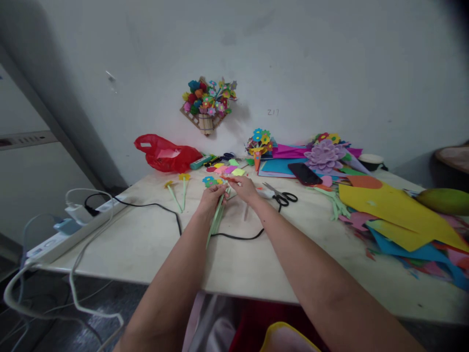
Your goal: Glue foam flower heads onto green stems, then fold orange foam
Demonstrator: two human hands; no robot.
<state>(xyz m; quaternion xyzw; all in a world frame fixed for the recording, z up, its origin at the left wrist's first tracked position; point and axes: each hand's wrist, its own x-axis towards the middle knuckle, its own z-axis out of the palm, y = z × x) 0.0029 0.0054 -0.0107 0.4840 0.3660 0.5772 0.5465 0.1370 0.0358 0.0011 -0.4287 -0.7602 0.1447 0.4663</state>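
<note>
My left hand (213, 195) is closed round a bunch of pale green stems (217, 220) that hang below it. Blue, green and yellow craft flower heads (211, 182) show just beyond its fingers. Close beside it, my right hand (245, 187) pinches a small orange-red piece (229, 179) at the top of the bunch. Its exact shape is partly hidden by the fingers. Two yellow flowers (183, 177) on green stems lie to the left. Black-handled scissors (282, 196) lie right of my right hand, near a white-and-clear tool that my wrist partly covers.
A red plastic bag (166, 154) sits at the back left. A power strip (73, 230) lies along the left edge, and a black cable (238, 238) crosses the table. On the right are a phone (304, 174), yellow craft sheets (399, 210) and a purple flower (326, 155).
</note>
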